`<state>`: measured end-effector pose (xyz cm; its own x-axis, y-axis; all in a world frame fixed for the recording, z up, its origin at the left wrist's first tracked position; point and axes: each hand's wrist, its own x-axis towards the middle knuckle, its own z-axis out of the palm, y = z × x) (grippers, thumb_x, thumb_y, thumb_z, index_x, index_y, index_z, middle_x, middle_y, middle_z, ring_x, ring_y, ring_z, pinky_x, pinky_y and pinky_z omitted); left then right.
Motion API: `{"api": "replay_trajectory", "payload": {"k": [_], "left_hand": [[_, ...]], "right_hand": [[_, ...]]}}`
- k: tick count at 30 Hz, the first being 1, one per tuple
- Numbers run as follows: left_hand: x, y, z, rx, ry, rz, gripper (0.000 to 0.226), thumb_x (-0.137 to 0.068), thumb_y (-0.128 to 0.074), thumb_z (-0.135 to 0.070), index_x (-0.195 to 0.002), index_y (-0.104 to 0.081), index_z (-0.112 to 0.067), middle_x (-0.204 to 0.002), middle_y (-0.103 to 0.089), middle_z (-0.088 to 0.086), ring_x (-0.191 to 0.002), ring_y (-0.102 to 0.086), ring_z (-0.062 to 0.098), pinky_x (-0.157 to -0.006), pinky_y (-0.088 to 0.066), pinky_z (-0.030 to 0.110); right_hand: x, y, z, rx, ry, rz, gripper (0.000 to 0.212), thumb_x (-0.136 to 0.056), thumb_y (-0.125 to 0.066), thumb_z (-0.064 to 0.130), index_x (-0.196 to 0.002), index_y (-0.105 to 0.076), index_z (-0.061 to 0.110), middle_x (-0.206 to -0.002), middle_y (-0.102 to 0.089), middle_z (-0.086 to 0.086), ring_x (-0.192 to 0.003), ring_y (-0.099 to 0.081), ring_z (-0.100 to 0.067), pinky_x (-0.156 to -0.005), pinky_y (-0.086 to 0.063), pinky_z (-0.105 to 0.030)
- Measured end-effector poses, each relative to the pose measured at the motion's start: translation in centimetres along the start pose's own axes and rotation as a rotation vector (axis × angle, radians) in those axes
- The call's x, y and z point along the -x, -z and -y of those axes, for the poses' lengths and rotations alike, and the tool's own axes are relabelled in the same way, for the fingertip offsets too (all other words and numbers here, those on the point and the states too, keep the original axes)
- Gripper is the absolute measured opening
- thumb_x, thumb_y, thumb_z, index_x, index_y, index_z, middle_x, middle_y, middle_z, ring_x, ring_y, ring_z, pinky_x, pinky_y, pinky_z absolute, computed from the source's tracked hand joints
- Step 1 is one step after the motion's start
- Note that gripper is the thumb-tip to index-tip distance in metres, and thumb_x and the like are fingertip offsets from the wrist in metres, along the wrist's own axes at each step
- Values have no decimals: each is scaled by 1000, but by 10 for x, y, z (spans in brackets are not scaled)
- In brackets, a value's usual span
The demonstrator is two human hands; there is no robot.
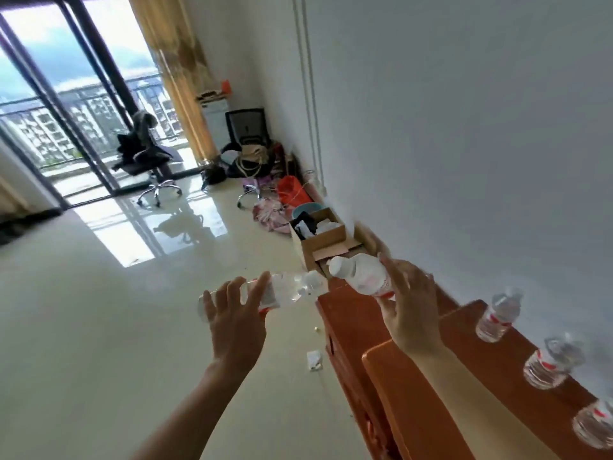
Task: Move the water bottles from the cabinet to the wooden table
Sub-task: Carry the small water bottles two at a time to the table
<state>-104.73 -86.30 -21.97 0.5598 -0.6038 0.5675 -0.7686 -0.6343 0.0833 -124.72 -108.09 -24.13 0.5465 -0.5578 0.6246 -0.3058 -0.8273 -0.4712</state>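
Observation:
My left hand (237, 322) grips a clear water bottle (285, 288) with a red label, held sideways over the tiled floor. In my right hand (409, 310) is a second bottle (360, 273), tilted with its white cap pointing left. Both bottles are in the air, left of the orange-brown wooden cabinet (414, 393). Three more clear bottles stand in a row on the cabinet top along the wall: one at the far end (499, 315), one in the middle (550, 365) and one at the frame's right edge (595, 423). The wooden table is not in view.
An open cardboard box (320, 239) sits on the floor by the wall beyond the cabinet, with bags, a red bag and a blue basin behind it. An office chair (151, 161) stands near the glass balcony door. Paper scraps (314, 360) lie on the glossy floor.

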Motion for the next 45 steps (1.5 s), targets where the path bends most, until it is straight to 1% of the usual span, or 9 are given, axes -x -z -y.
{"api": "replay_trajectory", "payload": {"k": [3,7,12,19,26,28,32,37,45], "left_hand": [[21,29,57,-113,69,-49,71,-65,-90,-11,-131,-66,-21,-117,-59,21,-108,-56,45,-99,-36,73],[58,73,146,-221,188,-129,70,-66,-90,-13,-131,-65,-23,-117,-59,20,-109,-55,44,-101,-36,71],[118,126,265,-279,334,-193,77,-65,-91,-16,-131,-53,-27,-112,-59,19,-102,-57,42,-94,-40,61],[213,213,453,-392,515,-220,80,-66,-90,-15,-134,-50,-25,-110,-57,20,-99,-57,42,-88,-40,57],[295,277,594,-522,686,-247,70,-74,-84,-16,-136,-53,-25,-113,-56,20,-103,-54,41,-86,-41,59],[308,285,625,-541,723,-236,74,-72,-86,-16,-136,-51,-27,-112,-56,19,-104,-53,40,-87,-40,58],[323,295,697,-573,836,-229,84,-59,-95,-19,-134,-57,-23,-110,-58,20,-100,-58,42,-85,-43,58],[330,300,811,-685,883,-215,83,-57,-95,-20,-133,-60,-23,-111,-58,19,-101,-56,39,-86,-42,56],[273,331,1022,-840,948,-229,83,-62,-93,-20,-138,-60,-21,-113,-59,20,-103,-58,40,-83,-44,54]], "right_hand": [[-14,-35,54,-29,82,37,90,-82,-82,8,-152,-32,33,-128,-56,-16,-120,-54,-35,-101,-40,-65],[-30,-82,154,-23,201,141,84,-82,-78,5,-154,-41,29,-134,-52,-17,-125,-50,-37,-105,-34,-71],[-26,-147,286,10,415,143,79,-75,-83,2,-145,-55,24,-133,-56,-16,-126,-52,-39,-106,-32,-74],[10,-266,493,-46,590,182,74,-75,-84,2,-141,-60,26,-132,-58,-15,-125,-54,-39,-108,-30,-73],[50,-374,667,-163,769,254,80,-70,-83,-1,-140,-59,28,-130,-58,-12,-124,-54,-38,-108,-31,-70],[58,-402,706,-188,820,278,82,-68,-83,-3,-139,-60,29,-129,-59,-11,-123,-55,-37,-108,-32,-69],[65,-470,788,-253,909,294,83,-67,-81,-2,-140,-59,31,-128,-59,-9,-121,-54,-37,-108,-32,-67],[66,-576,889,-404,936,314,86,-66,-83,1,-142,-57,31,-128,-58,-10,-121,-53,-36,-109,-32,-68],[0,-737,1084,-531,1000,361,89,-64,-89,2,-142,-57,30,-128,-58,-12,-120,-54,-36,-108,-33,-69]]}}
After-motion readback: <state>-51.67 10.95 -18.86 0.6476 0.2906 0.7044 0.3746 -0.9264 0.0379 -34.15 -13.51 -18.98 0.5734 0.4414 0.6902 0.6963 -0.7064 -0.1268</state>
